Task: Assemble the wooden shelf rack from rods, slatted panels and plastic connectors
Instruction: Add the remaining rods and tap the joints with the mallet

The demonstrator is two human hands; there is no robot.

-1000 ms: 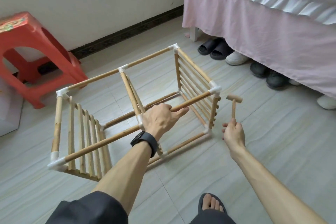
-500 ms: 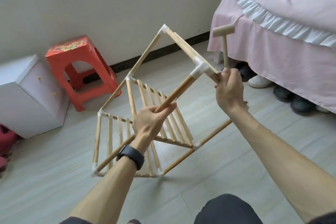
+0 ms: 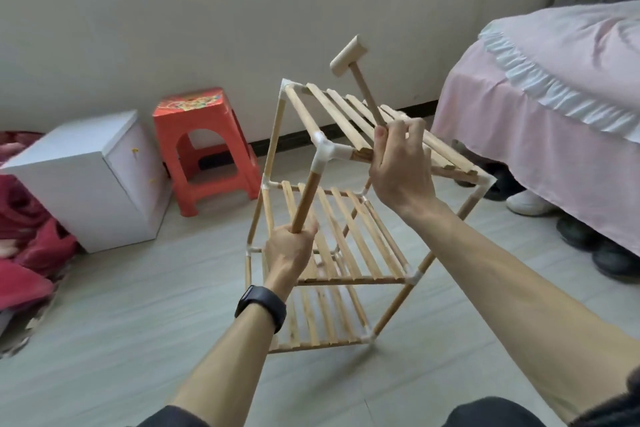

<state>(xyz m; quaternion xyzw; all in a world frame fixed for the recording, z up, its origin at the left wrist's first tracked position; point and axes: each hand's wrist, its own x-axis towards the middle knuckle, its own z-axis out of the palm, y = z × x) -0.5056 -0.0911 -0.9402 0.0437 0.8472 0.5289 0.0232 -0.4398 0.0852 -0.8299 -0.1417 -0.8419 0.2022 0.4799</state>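
Rack (image 3: pixel 360 236) slatted; left hand (image 3: pixel 287 250) grips round rod (image 3: pixel 306 201), right hand (image 3: pixel 401 166) mallet (image 3: pixel 349 55), perhaps panel (image 3: pixel 339 111).

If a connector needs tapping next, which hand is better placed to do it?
Probably the right hand: it holds the mallet, head up, close to the white corner connector. The left hand grips the rod below that connector and can steady the rack.

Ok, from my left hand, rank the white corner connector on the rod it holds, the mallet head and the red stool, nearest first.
1. White corner connector: just up the rod that the left hand grips.
2. Mallet head: higher, above the right hand.
3. Red stool: farthest, back on the left.
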